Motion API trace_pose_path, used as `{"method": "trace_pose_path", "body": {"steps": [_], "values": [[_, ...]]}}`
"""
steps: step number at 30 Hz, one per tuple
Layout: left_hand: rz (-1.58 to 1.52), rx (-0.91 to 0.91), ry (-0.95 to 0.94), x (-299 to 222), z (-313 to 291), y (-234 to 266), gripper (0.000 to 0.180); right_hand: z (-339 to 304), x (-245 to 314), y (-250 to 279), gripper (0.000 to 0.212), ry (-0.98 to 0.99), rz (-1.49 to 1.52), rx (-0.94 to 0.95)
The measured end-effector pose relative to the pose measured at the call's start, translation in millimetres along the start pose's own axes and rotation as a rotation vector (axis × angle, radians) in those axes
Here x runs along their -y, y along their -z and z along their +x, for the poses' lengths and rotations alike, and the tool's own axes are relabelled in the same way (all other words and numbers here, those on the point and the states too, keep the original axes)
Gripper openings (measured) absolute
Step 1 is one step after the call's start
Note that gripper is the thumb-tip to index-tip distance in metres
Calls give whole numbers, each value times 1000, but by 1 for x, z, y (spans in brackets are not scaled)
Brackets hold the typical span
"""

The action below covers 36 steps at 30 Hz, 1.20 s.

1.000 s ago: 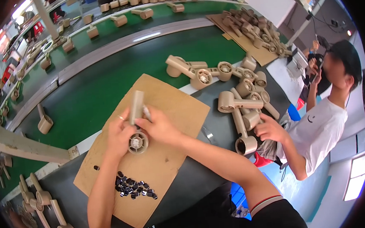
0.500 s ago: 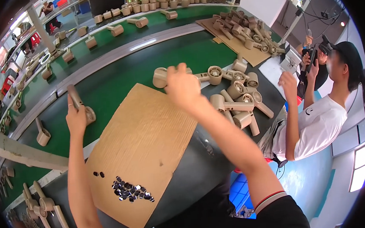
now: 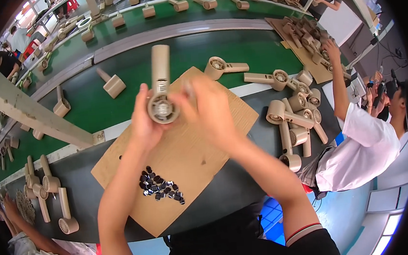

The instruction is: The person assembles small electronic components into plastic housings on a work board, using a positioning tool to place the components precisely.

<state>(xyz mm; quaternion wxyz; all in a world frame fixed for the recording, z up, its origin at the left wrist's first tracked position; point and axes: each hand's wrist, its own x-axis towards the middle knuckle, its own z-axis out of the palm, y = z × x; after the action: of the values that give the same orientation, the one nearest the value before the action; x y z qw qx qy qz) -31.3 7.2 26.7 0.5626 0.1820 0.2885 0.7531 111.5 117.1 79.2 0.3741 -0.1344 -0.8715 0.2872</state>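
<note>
Head view — beige handheld fan (image 3: 161, 88) in my left hand (image 3: 142, 123).
My left fingers curl around its round head, above the cardboard (image 3: 189, 150); my right hand (image 3: 209, 109), half-curled beside it, blurs — I cannot tell if it grips anything.

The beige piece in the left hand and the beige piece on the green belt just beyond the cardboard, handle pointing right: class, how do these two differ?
The held piece is gripped in the left hand, while the belt piece lies on the green belt. The held piece's handle points up in the picture; the belt piece's points right. Both are beige, with a round head and a straight handle.
</note>
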Motion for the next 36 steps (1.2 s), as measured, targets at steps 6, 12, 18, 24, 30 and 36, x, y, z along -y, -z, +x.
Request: {"method": "trace_pose_path", "body": {"steps": [6, 12, 18, 24, 30, 36], "values": [[146, -244, -16, -9, -2, 13, 54, -125, 28, -14, 13, -5, 169, 536], [204, -183, -47, 4, 10, 3, 48, -139, 54, -19, 24, 250, -268, 658], [462, -167, -111, 21, 19, 14, 45, -94, 9, 1, 30, 57, -92, 352], [827, -102, -227, 27, 11, 4, 40, -36, -31, -14, 12, -300, 332, 5], [822, -132, -208, 26, 4, -7, 38, -35, -47, -16, 15, -145, 258, 90], [564, -54, -167, 32, 7, 8, 40, -44, -38, -7, 26, -97, 252, 197]]}}
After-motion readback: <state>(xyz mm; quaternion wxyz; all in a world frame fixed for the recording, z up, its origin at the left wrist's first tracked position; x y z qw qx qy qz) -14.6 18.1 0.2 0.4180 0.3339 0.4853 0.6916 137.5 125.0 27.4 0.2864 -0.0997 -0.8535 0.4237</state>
